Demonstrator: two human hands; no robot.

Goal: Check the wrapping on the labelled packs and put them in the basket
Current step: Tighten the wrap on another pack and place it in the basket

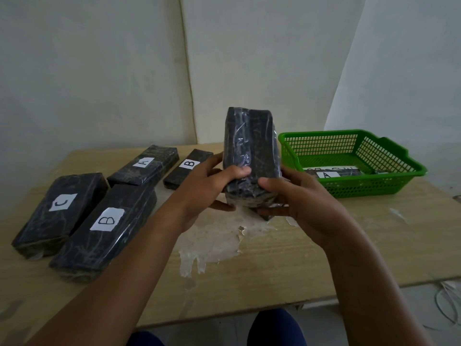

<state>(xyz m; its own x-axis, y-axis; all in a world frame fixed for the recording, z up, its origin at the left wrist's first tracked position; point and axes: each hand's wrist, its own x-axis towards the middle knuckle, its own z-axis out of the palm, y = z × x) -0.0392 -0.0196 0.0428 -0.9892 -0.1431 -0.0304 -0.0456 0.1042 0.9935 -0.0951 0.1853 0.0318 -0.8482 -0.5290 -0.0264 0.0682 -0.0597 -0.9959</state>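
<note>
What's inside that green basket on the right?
The green basket holds a dark wrapped pack with a white label reading A. Another paper strip lies behind it, its print unreadable. The basket's near wall hides the pack's lower side, and the right end is unclear.

Six packs (250, 156), one basket (354, 161)

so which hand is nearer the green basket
Right. The right hand grips the held pack on the side facing the green basket, just short of its near corner. The left hand grips the pack's far side, farther from the basket.
</note>
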